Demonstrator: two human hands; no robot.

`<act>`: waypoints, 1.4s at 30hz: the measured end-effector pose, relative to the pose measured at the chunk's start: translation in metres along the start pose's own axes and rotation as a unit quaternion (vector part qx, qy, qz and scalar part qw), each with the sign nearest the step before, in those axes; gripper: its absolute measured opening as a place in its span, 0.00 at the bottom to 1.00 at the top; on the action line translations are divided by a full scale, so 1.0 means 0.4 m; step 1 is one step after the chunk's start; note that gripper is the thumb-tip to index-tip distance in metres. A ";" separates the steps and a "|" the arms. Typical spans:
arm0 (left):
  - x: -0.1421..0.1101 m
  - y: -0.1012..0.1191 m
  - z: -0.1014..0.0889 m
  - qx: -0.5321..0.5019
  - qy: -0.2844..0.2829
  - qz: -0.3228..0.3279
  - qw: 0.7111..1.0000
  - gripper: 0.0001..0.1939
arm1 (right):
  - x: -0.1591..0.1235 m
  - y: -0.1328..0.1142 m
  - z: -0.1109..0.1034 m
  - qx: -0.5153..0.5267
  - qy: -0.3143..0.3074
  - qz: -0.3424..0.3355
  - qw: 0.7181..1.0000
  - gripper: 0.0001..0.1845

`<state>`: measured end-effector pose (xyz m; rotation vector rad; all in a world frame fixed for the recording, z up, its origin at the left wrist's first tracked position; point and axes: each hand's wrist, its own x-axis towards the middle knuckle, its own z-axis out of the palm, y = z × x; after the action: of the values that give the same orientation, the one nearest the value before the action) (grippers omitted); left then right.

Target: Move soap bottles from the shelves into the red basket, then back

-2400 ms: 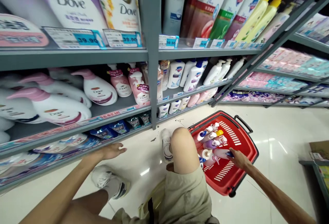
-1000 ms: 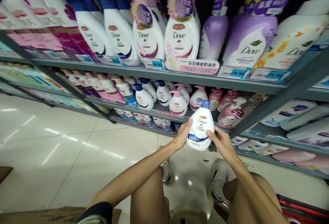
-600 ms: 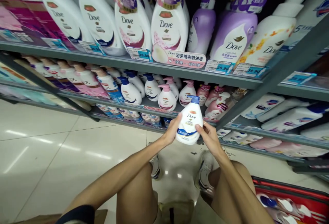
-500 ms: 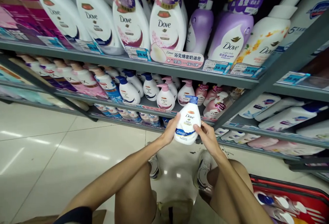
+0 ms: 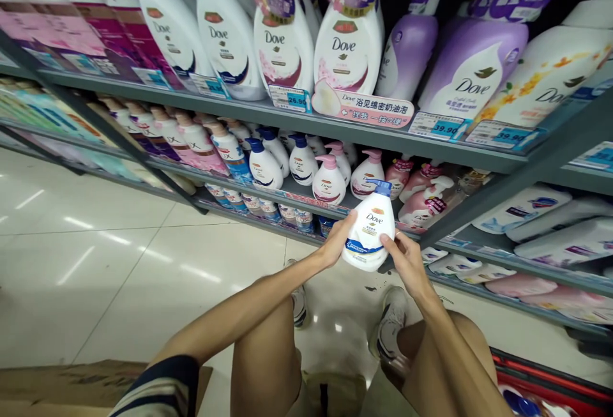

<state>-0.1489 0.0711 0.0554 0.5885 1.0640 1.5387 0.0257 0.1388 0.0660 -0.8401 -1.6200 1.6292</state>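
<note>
A white Dove pump bottle [image 5: 368, 232] with a blue pump top is held between both hands in front of the shelves, leaning slightly. My left hand [image 5: 336, 240] grips its left side, fingers partly hidden behind it. On the right side, my right hand [image 5: 405, 258] has its thumb on the bottle's front and the other fingers behind. Just beyond, on the middle shelf, stand a pink-topped Dove pump bottle [image 5: 329, 181], a blue-topped Dove pump bottle [image 5: 265, 165] and several pink bottles.
The upper shelf [image 5: 287, 113] carries large Dove bottles and price tags. A dark shelf upright [image 5: 483, 197] slants down on the right. Red basket [image 5: 541, 375] with bottles sits at lower right; flattened cardboard [image 5: 62, 388] lies on the floor at lower left.
The view has turned left, so shelves, hands and bottle appear further right. Both hands keep the same hold on the pump bottle. More cardboard shows, and less of the basket.
</note>
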 end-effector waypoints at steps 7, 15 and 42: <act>0.000 -0.003 -0.005 0.004 0.006 0.001 1.000 0.42 | 0.000 -0.004 0.006 0.004 0.009 0.013 1.000 0.27; -0.003 -0.005 -0.011 0.006 0.003 -0.002 1.000 0.40 | 0.000 -0.011 0.012 0.003 0.013 0.015 1.000 0.26; -0.096 0.271 -0.366 0.222 0.118 0.359 0.899 0.34 | 0.260 -0.296 0.383 -0.301 -0.200 -0.237 0.902 0.27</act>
<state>-0.3145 -0.0081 0.0873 1.2369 1.5045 2.0449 -0.1566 0.1385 0.1891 -0.3312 -2.4556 0.9916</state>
